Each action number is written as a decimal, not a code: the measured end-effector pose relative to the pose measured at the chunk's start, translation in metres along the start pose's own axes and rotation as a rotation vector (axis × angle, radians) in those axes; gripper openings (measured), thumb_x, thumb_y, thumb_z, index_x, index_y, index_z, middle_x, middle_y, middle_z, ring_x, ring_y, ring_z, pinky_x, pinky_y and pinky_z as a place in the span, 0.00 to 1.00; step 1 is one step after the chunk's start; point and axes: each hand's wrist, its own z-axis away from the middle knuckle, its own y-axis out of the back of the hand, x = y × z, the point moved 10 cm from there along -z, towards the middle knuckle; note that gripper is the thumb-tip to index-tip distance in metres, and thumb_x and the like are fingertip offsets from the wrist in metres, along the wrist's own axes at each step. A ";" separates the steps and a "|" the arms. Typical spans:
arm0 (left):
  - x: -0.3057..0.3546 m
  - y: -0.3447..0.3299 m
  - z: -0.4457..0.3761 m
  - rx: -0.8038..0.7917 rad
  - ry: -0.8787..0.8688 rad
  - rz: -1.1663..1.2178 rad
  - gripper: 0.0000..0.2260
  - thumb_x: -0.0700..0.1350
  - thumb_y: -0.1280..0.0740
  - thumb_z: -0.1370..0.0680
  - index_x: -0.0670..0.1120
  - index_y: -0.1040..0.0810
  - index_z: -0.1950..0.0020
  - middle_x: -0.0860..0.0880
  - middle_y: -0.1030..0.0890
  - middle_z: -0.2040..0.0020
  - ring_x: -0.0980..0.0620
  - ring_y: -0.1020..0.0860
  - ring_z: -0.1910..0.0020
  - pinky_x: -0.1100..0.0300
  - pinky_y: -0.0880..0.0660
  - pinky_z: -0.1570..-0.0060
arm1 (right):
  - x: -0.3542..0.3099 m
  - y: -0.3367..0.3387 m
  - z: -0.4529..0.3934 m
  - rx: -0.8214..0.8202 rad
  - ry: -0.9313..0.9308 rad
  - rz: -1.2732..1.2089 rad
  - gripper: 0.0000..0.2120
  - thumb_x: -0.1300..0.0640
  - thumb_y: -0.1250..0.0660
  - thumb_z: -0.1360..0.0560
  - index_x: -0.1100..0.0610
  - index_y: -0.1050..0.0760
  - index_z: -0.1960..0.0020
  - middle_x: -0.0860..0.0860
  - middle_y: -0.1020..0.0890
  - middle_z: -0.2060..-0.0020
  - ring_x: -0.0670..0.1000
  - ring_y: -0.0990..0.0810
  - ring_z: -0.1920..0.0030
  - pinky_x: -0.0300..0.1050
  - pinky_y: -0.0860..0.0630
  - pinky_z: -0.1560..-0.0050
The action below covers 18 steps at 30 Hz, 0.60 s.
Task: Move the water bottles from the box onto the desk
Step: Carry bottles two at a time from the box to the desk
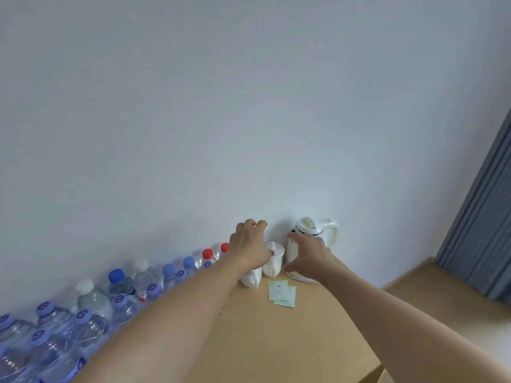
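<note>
Wooden and pale, the table (276,341) is carrying everything in view, running from 6 o'clock up toward the wall. Water bottles (91,302) are standing along the wall from 8 o'clock in toward the centre; the box is lying outside the picture. Counting caps, I am making out about sixteen: roughly eleven lilac or blue, three white, two red (208,253), though the left forearm may be hiding more.

They are looking full, so I am judging each one fairly heavy, its clear plastic wall thin, smooth and a little yielding. Taking hold round the middle of the body, below the shoulder, should be steadying it best; the cap alone is offering a poor purchase.

One white kettle (318,230) is sitting at 1 o'clock from the hands. Two white wrapped cups (273,258) are standing just beside it. Three pale green sachets (282,293) are lying overlapped in front of them.

Left hand (250,241) is reaching over the cups, its grip wide, fingers spread and holding nothing. Right hand (309,252) is touching the kettle's side with straight fingers, its grip also wide and carrying nothing.
</note>
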 end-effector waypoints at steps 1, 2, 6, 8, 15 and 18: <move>0.019 -0.006 -0.002 -0.013 -0.030 0.005 0.28 0.50 0.29 0.24 0.47 0.32 0.26 0.45 0.31 0.29 0.43 0.34 0.29 0.51 0.28 0.38 | 0.015 0.009 0.007 0.013 -0.026 0.013 0.42 0.46 0.24 0.30 0.42 0.39 0.21 0.49 0.29 0.29 0.56 0.33 0.28 0.53 0.31 0.35; 0.039 -0.012 -0.004 -0.025 -0.059 0.007 0.28 0.50 0.29 0.25 0.47 0.32 0.27 0.45 0.31 0.30 0.43 0.34 0.29 0.51 0.28 0.38 | 0.031 0.018 0.014 0.026 -0.053 0.024 0.41 0.46 0.24 0.30 0.42 0.39 0.21 0.48 0.29 0.29 0.56 0.33 0.29 0.53 0.31 0.36; 0.126 -0.039 -0.007 -0.073 -0.168 -0.001 0.31 0.53 0.27 0.26 0.50 0.33 0.26 0.46 0.32 0.27 0.43 0.35 0.28 0.49 0.30 0.34 | 0.103 0.057 0.048 0.075 -0.172 0.038 0.42 0.43 0.24 0.29 0.41 0.41 0.21 0.48 0.28 0.31 0.55 0.33 0.29 0.51 0.31 0.37; 0.174 -0.054 -0.003 -0.095 -0.230 0.002 0.33 0.53 0.27 0.25 0.50 0.35 0.23 0.46 0.34 0.25 0.44 0.37 0.26 0.50 0.31 0.33 | 0.144 0.076 0.069 0.100 -0.228 0.017 0.42 0.44 0.24 0.29 0.42 0.41 0.21 0.49 0.28 0.30 0.55 0.33 0.29 0.50 0.31 0.38; 0.359 -0.097 0.032 -0.150 -0.424 -0.003 0.34 0.54 0.28 0.25 0.50 0.37 0.21 0.46 0.35 0.23 0.45 0.37 0.25 0.50 0.31 0.33 | 0.295 0.148 0.171 0.203 -0.416 0.008 0.43 0.45 0.24 0.31 0.42 0.41 0.21 0.49 0.28 0.31 0.56 0.33 0.30 0.52 0.33 0.40; 0.442 -0.117 0.062 -0.181 -0.492 0.009 0.34 0.54 0.28 0.25 0.49 0.36 0.21 0.45 0.33 0.24 0.44 0.36 0.25 0.49 0.31 0.32 | 0.361 0.177 0.228 0.231 -0.503 -0.005 0.43 0.45 0.24 0.30 0.41 0.41 0.21 0.49 0.29 0.29 0.57 0.34 0.29 0.54 0.32 0.36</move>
